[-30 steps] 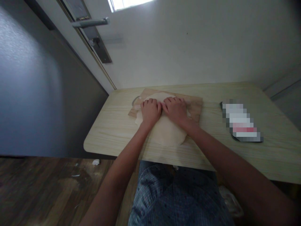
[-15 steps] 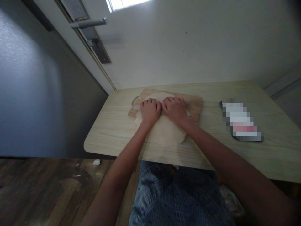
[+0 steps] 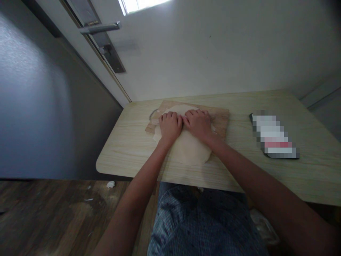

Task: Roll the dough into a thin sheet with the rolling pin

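Note:
A large, flat sheet of pale dough (image 3: 190, 151) lies over a wooden board (image 3: 221, 122), and its near edge hangs past the board onto the table. Across the dough's upper part runs a light rolling pin (image 3: 155, 121), mostly hidden by the hands, with its ends faintly showing. My left hand (image 3: 170, 126) is curled over the pin's left part, fingers pointing away from me. Close beside it, my right hand (image 3: 198, 122) wraps over the right part, the thumbs nearly touching. A metal ring handle (image 3: 152, 113) shows at the board's left end.
The pale wooden table (image 3: 119, 142) stands against a white door with a metal handle (image 3: 101, 27). A blurred-out, phone-like object (image 3: 273, 137) lies on the table's right side. White scraps (image 3: 110, 184) are on the wooden floor at the lower left.

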### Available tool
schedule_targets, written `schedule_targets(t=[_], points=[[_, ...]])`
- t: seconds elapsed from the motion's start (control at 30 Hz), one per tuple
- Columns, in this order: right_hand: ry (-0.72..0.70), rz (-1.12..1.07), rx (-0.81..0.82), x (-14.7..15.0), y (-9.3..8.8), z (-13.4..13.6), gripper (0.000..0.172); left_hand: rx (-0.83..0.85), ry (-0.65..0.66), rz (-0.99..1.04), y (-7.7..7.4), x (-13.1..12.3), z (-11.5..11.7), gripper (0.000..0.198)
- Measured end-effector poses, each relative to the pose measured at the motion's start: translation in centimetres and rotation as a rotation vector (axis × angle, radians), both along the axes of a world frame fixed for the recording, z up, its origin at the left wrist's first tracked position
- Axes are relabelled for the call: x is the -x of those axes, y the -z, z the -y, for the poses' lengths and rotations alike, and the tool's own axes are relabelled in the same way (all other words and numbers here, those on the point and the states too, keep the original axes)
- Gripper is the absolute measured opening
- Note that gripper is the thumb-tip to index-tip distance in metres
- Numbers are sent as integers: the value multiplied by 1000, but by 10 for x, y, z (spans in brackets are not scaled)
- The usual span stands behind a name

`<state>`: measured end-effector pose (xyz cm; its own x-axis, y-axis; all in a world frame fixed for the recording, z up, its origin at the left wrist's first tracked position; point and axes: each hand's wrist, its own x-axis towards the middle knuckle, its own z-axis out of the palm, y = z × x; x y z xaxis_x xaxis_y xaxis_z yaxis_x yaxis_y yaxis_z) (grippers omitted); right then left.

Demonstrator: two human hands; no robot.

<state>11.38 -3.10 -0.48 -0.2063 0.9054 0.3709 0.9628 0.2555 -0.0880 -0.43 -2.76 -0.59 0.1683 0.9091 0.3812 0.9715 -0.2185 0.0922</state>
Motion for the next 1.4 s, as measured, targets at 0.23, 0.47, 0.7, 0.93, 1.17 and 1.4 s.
schedule_targets(t=[0.23,0.47,0.7,0.93,1.17,1.4], points=[[1,-1,-3,0,-1,1,37,-18,4,2,2,0,-1,37],[-5,2,1,0,-2,2,36,-37,4,-5,2,1,0,37],[0,12,20,1,-1,1,39,-13,3,-3,3,0,-1,36],[-35,-9,-31,0,3,-3,37,-72,30,-38,3,-1,-3,35],[-27,15,9,-1,-3,-1,38,-19,3,-68,1,-2,-3,38],[-40,10,41,-1,-5,-8,42,-5,-9,-95,-1,-2,-11,38]])
